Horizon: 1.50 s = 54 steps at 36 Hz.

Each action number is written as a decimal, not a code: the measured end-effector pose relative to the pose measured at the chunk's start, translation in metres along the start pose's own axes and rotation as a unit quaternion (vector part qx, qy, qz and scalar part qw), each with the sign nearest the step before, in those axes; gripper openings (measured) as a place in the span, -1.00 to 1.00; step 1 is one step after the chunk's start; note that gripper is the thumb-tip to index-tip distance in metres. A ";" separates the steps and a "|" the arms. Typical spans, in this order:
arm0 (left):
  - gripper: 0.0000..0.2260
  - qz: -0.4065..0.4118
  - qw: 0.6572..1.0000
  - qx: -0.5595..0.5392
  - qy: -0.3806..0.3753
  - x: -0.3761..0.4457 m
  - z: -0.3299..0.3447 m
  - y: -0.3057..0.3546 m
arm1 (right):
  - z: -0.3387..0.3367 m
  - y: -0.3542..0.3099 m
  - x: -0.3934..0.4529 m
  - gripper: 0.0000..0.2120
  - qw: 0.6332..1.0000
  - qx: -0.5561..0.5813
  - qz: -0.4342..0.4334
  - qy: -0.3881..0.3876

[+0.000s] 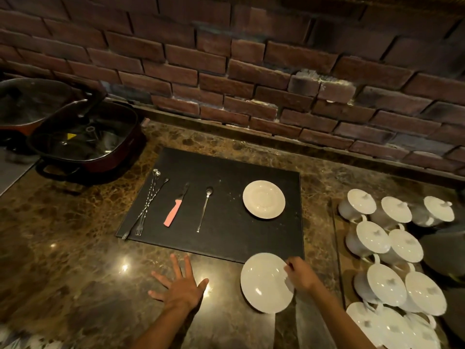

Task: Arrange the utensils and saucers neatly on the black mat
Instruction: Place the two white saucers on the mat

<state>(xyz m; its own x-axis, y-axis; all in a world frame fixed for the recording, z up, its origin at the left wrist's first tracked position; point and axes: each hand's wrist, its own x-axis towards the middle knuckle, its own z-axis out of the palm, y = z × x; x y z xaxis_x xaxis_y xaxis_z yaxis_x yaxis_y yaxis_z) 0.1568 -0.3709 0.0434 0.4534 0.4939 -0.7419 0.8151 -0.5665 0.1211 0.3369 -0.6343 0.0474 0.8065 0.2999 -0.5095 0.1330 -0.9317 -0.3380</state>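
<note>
In the head view, the rectangular black mat (226, 238) lies on the brown marbled stone counter (75, 273) below a brick wall. On its left part sit two long twisted steel cocktail forks (144, 210), crossing each other, then a pink-handled paring knife (175, 207) and a slim long-handled steel spoon (205, 208), well apart from one another. A small white ceramic saucer (263, 199) rests on the mat's right part. A second, larger white saucer (265, 282) lies off the mat, just overlapping its near edge.

The right hand (300, 274) pinches this saucer's right rim with curled fingers. The left hand (180, 285) rests flat on the counter, fingers spread wide, holding nothing.

The step in hand appears to be bringing the second saucer onto the mat. The next move likely calls for lifting it by the rim and setting it down near the first saucer without knocking it.
</note>
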 end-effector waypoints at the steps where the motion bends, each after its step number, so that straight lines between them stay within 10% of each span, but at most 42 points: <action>1: -0.18 0.001 1.000 0.000 -0.001 0.001 0.000 0.000 | -0.001 -0.006 0.005 -0.83 1.000 0.007 0.010 0.006; 35: -0.18 -0.004 1.000 0.002 -0.004 0.013 0.006 -0.002 | -0.024 -0.054 0.054 -0.73 0.976 0.159 0.122 0.078; 54: -0.20 0.043 0.999 0.007 -0.018 -0.016 -0.006 -0.083 | 0.003 -0.112 -0.034 -0.75 0.985 0.150 0.022 0.088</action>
<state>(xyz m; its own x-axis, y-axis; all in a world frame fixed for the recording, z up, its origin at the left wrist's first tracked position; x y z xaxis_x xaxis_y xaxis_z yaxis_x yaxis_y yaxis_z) 0.0840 -0.3277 0.0494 0.5070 0.4191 -0.7532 0.7693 -0.6141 0.1761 0.2931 -0.5391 0.1006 0.8984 0.1952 -0.3934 -0.0599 -0.8330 -0.5500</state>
